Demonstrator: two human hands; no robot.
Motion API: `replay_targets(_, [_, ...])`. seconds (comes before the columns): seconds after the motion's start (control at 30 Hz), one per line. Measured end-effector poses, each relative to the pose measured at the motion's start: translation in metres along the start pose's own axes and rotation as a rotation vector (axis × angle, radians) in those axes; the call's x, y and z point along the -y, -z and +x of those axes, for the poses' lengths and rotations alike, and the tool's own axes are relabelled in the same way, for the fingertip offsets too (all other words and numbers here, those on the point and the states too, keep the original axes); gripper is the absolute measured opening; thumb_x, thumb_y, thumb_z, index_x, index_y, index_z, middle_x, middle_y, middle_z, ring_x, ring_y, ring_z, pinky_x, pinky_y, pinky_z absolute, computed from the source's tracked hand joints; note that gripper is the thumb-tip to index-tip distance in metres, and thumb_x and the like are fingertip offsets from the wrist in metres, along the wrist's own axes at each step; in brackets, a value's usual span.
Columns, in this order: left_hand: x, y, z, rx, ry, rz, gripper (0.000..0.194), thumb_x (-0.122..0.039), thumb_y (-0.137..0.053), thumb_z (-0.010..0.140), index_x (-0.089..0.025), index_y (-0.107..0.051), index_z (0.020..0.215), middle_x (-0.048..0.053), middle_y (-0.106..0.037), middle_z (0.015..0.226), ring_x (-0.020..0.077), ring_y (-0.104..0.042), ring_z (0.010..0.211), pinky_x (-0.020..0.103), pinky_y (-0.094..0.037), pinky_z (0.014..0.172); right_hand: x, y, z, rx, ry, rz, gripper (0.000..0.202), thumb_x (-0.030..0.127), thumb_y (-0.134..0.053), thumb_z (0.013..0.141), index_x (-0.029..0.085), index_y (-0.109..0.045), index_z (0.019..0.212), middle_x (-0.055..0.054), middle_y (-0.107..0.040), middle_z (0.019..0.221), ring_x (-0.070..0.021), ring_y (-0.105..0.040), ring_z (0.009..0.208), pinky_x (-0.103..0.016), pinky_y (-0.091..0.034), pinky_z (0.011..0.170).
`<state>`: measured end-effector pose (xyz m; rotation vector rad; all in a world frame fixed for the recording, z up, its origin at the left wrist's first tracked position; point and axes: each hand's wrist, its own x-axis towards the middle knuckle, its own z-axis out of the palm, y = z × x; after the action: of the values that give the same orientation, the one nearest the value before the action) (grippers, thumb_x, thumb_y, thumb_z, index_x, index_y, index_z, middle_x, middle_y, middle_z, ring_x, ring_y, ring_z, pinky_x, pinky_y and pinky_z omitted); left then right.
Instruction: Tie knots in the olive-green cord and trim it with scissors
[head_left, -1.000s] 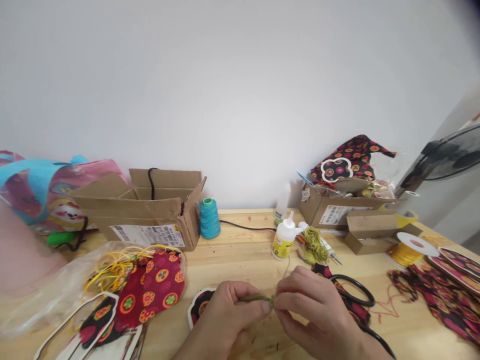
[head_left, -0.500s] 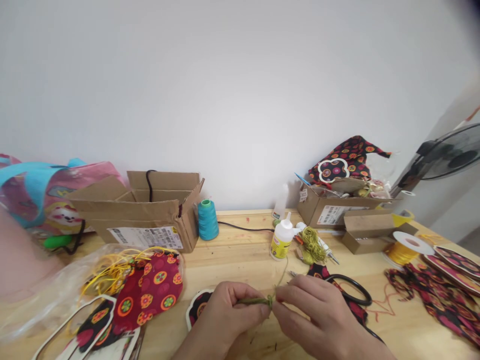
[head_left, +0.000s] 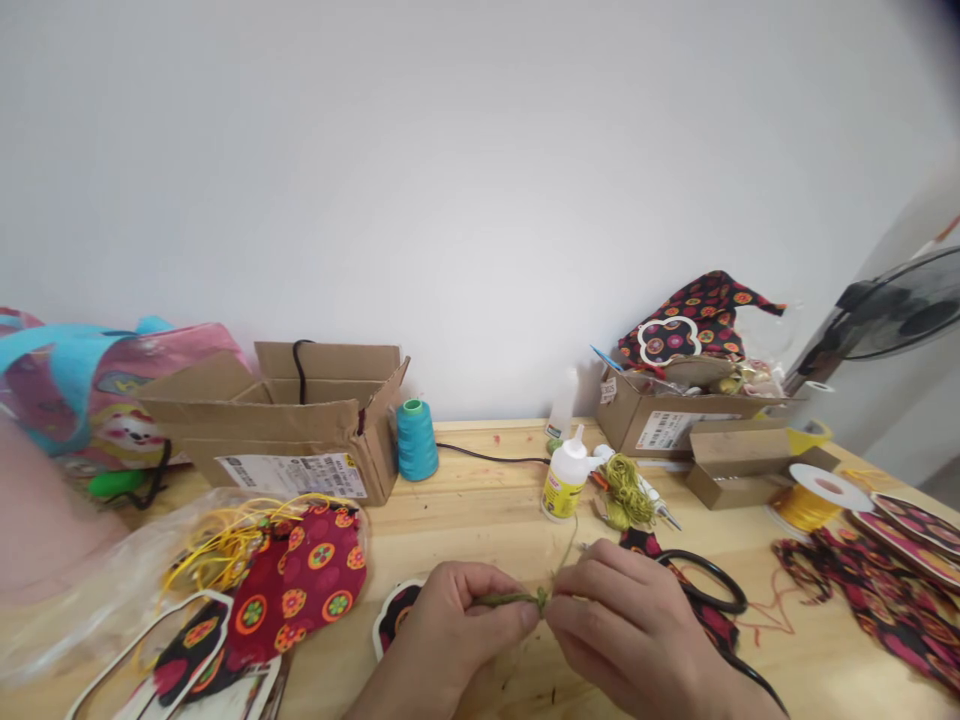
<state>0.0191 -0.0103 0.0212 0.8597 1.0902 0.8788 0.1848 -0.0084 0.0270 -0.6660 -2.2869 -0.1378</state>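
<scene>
Low in the middle of the view, my left hand (head_left: 469, 635) pinches a small bundle of green cord (head_left: 506, 599) between thumb and forefinger. My right hand (head_left: 634, 625) is closed at the knotted end of the same cord, its fingertips close to those of my left hand. A thin green strand runs from there up toward the glue bottle (head_left: 563, 482). Behind my right hand lies a skein of green thread (head_left: 628, 490). Black-handled scissors (head_left: 705, 580) lie to its right, partly over patterned fabric. A white-edged patterned piece (head_left: 395, 612) is partly hidden by my left hand.
An open cardboard box (head_left: 277, 430) and a teal thread cone (head_left: 417, 440) stand at the back left. Patterned fabric (head_left: 322, 560) lies at the left. A filled box (head_left: 667, 425), a yellow spool (head_left: 814, 500) and fabric scraps (head_left: 877, 600) are at the right.
My right hand's fingers have shifted slightly up and closer around the cord's end, covering more of the scissors' tip. The left hand has hardly moved.
</scene>
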Motion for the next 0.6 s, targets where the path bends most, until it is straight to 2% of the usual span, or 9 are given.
replay_targets(0.13, [0.0009, 0.0008, 0.0014, -0.003, -0.011, 0.005, 0.016, -0.025, -0.073, 0.051, -0.014, -0.063, 0.053, -0.008, -0.045, 0.038, 0.0015, -0.023, 0.033, 0.018, -0.013, 0.036, 0.0011, -0.0047, 0.0037, -0.075, -0.121, 0.152, 0.015, 0.004, -0.051, 0.073, 0.017, -0.058, 0.072, -0.002, -0.061, 0.065, -0.0113, -0.048, 0.057, -0.023, -0.041, 0.052])
replay_targets(0.33, [0.0026, -0.002, 0.002, -0.047, -0.078, 0.022, 0.014, -0.021, -0.073, 0.05, -0.013, -0.062, 0.051, -0.007, -0.049, 0.043, 0.0022, -0.029, 0.036, 0.017, -0.019, 0.039, 0.0064, -0.0012, 0.0057, -0.081, -0.257, 0.255, 0.016, 0.004, -0.053, 0.066, 0.017, -0.059, 0.073, -0.003, -0.061, 0.065, -0.0127, -0.052, 0.059, -0.024, -0.044, 0.055])
replay_targets(0.47, [0.006, -0.0039, 0.0039, -0.079, -0.162, 0.067, 0.012, -0.02, -0.072, 0.049, -0.012, -0.062, 0.049, -0.003, -0.055, 0.047, 0.0065, -0.041, 0.043, 0.018, -0.03, 0.045, 0.0074, -0.0029, 0.0046, -0.092, -0.29, 0.251, 0.015, 0.004, -0.052, 0.065, 0.016, -0.059, 0.07, -0.003, -0.06, 0.061, -0.0129, -0.051, 0.056, -0.023, -0.043, 0.051])
replay_targets(0.6, [0.0068, -0.0055, 0.0044, -0.111, -0.177, 0.164, 0.01, -0.019, -0.069, 0.051, -0.012, -0.064, 0.05, -0.001, -0.057, 0.047, 0.0075, -0.042, 0.043, 0.019, -0.029, 0.043, 0.007, -0.0058, 0.0044, -0.097, -0.303, 0.24, 0.016, 0.003, -0.05, 0.065, 0.015, -0.06, 0.066, -0.004, -0.06, 0.059, -0.013, -0.051, 0.055, -0.024, -0.042, 0.052])
